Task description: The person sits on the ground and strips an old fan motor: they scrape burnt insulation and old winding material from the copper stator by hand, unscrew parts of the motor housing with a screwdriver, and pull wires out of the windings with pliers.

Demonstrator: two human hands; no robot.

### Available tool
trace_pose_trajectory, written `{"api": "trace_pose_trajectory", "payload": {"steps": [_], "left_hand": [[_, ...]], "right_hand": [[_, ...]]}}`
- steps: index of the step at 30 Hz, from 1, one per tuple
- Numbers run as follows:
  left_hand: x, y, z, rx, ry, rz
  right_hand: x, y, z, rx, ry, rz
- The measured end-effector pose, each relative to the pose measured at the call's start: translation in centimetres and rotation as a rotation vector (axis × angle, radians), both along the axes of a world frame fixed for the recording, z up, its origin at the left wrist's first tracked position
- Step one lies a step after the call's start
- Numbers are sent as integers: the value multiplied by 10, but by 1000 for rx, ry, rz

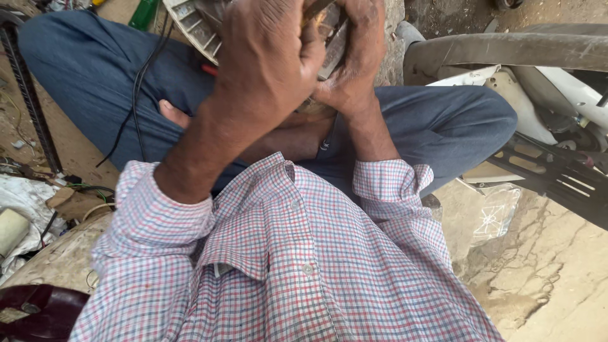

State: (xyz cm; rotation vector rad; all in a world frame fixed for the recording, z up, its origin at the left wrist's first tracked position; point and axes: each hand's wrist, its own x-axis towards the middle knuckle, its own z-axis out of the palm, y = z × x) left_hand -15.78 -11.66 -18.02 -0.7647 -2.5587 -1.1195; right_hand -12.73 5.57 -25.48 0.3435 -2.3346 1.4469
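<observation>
Grey ribbed part (196,28) sits mostly hidden behind both hands, cut off above. Left hand (269,60) is clenched over it; right hand (354,60) grasps its far side.

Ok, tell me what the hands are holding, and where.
Both hands, left hand and right hand, close around a grey ribbed part at its near end; the exact grip is hidden.

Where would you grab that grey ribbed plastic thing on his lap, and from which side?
Probably by the grey part's ribbed upper-left edge, coming from the left. That end sticks out bare, and its ridges should give grip. The other end is buried under the left hand and right hand.
</observation>
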Motion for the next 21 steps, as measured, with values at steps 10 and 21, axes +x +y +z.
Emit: {"api": "trace_pose_trajectory", "payload": {"steps": [10, 21], "left_hand": [[-9, -6, -8, 232, -238, 15], [-25, -26, -4, 364, -918, 15]], "right_hand": [[2, 4, -6, 1, -28, 18], [-4, 5, -4, 35, 13, 38]]}}
